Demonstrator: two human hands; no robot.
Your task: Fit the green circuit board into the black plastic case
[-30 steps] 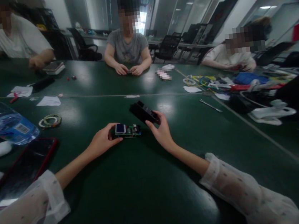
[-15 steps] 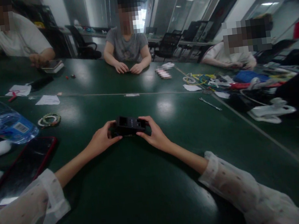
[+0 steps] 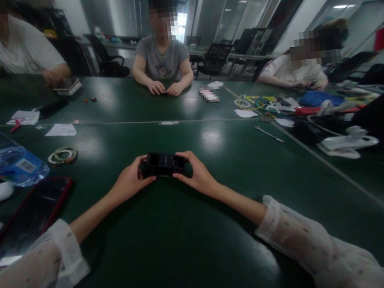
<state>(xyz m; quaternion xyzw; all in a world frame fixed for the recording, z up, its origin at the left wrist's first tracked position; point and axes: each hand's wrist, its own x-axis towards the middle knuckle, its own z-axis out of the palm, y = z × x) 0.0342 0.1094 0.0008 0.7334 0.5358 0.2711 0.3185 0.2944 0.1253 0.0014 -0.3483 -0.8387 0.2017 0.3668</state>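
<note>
Between my hands sits a small black box-shaped device (image 3: 165, 163), with faint white marks on its top and a dark recess at its left end. My left hand (image 3: 133, 175) grips its left end, thumb in front and fingers behind. At the opposite end, my right hand (image 3: 195, 171) holds it the same way, with the thumb along the near edge. The device is at or just above the green table (image 3: 168, 239); its underside is hidden.
To the left are a phone (image 3: 30, 218), a large plastic bottle (image 3: 16, 159) and bracelets (image 3: 62, 156). A wrench (image 3: 269, 134), a white clamp-like object (image 3: 347, 142) and tangled cables (image 3: 253, 102) lie to the right. Several people sit around the table's far side.
The black device has shifted slightly left and toward me, and its tilt has changed a little. Both hands keep their hold on it.
</note>
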